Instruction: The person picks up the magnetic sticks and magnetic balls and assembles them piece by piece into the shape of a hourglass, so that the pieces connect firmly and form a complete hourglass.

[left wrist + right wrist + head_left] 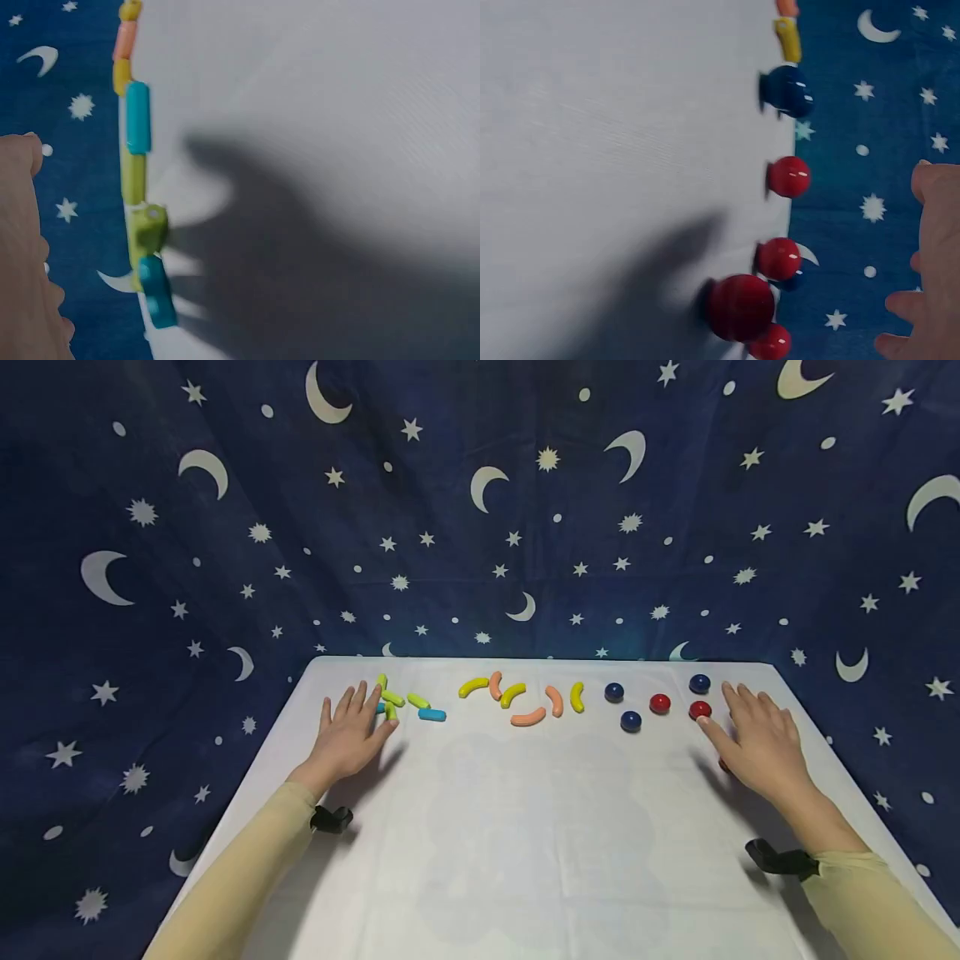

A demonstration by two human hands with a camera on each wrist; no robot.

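My left hand (pixel 341 739) is held above the left of the table with fingers spread and nothing in it. Its fingers partly hide several small lime-green sticks (pixel 417 701) and one blue stick; a second blue stick (pixel 432 715) lies in plain sight beside them. My right hand (pixel 765 747) hovers at the right, fingers extended, also holding nothing. By its thumb is a red ball (pixel 700 710), with a dark blue ball (pixel 700 683) behind. Another red ball (pixel 660 703) sits further left. The right wrist view shows a large, near red ball (pixel 740 307), mostly hidden by the hand in the head view.
Between the hands, toward the back, lie yellow banana-shaped pieces (pixel 513 695) and salmon curved pieces (pixel 528 717). Two more dark blue balls (pixel 631 721) stand right of them. A white cloth (pixel 540 843) covers the table; a navy curtain with moons and stars (pixel 450 510) hangs behind.
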